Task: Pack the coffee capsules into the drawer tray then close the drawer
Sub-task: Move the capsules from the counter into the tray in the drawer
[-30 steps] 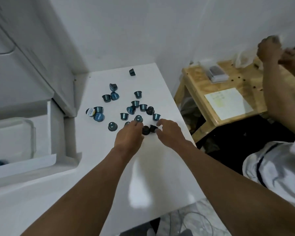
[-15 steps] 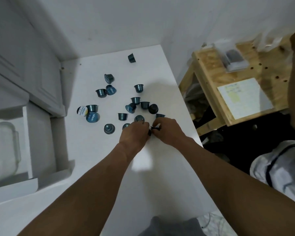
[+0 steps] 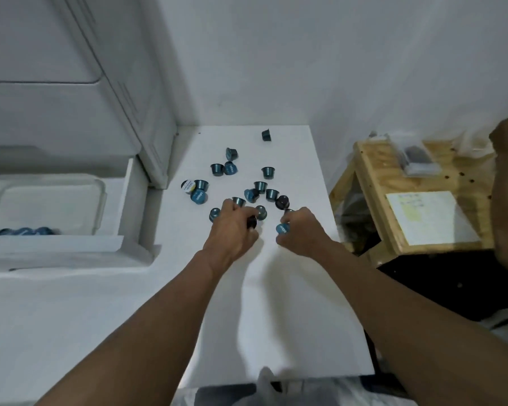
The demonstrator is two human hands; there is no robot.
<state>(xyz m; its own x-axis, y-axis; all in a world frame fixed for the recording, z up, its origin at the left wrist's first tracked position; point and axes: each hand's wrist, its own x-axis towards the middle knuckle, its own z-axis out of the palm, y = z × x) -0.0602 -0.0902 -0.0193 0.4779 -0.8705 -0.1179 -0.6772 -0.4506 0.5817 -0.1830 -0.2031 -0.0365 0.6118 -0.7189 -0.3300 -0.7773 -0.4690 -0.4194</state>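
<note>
Nearby, a wooden bench (image 3: 373,183) with one paper sheet (image 3: 428,218) stands right of the white table (image 3: 276,288). Left hand (image 3: 232,230) pinches a dark capsule (image 3: 252,222); right hand (image 3: 302,230) pinches a blue capsule (image 3: 282,229). About fourteen loose capsules (image 3: 266,172) lie scattered just beyond the fingers. At left the drawer (image 3: 56,244) stands open, its clear tray (image 3: 99,200) holding a few blue capsules along the front edge.

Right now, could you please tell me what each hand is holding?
Left hand: closed on a dark capsule.
Right hand: closed on a blue capsule.
</note>
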